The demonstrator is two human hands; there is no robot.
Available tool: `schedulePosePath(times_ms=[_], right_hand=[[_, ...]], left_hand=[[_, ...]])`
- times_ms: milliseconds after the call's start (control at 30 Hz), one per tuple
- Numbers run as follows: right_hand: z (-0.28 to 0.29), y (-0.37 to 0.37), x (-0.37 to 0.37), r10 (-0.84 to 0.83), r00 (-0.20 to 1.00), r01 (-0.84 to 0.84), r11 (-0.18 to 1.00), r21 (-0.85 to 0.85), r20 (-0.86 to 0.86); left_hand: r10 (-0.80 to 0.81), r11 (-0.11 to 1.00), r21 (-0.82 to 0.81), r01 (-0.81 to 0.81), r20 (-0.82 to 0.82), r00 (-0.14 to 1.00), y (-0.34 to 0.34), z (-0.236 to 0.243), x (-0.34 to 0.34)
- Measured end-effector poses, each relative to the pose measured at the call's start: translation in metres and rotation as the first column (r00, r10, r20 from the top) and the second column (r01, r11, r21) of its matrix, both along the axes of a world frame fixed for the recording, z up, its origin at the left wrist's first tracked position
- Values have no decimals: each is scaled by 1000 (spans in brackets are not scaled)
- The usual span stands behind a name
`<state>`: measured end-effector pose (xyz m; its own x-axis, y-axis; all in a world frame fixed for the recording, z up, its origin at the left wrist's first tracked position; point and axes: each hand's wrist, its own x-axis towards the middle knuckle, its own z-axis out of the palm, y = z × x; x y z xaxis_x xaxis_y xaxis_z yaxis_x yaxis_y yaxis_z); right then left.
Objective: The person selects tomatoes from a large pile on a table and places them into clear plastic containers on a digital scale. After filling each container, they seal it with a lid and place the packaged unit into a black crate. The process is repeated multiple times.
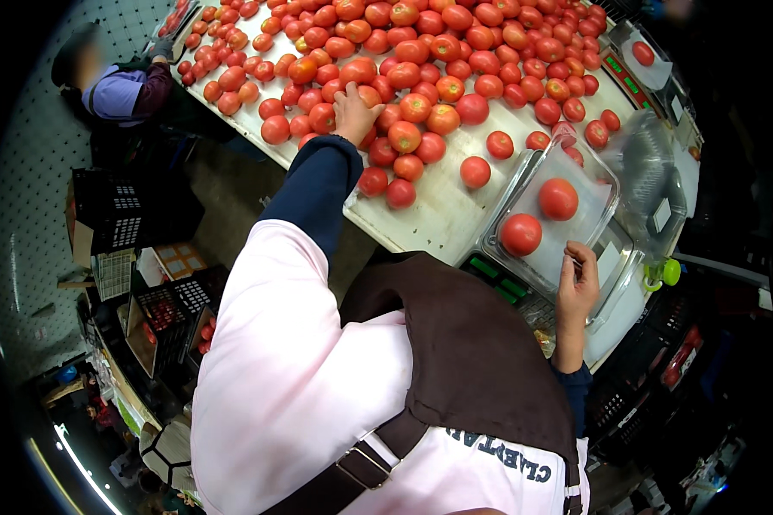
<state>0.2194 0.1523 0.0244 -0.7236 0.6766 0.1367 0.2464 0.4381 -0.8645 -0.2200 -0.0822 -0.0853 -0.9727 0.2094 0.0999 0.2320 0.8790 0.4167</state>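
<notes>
My left hand (354, 115) reaches onto the pile, its fingers and thumb round a red-orange tomato (370, 96). Other tomatoes (404, 136) press close about it. My right hand (578, 279) has its fingers curled at the near right corner of a clear plastic container (492, 245); what they hold, if anything, is hidden. Inside the container lie two tomatoes, one nearer me (520, 234) and one farther (558, 199). Beneath the container shows a scale with a green-lit display (496, 277).
A white table (429, 215) carries the tomato pile. Clear lids or containers (648, 167) stand at the right, with a second scale (629, 79) behind them. A bright green object (671, 272) hangs by the right edge. Far left, a person (120, 93) stands near black crates (107, 210).
</notes>
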Motion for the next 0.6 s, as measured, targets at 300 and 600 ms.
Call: schedulePosePath(times_ms=[300, 600], right_hand=[[8, 2, 11, -43, 999, 44, 995, -95, 11], [35, -16, -29, 107, 992, -123, 943, -309, -69]], left_hand=[[-429, 330, 815, -476, 579, 693, 6, 61, 54], [-762, 493, 707, -508, 632, 140, 41, 116, 188]])
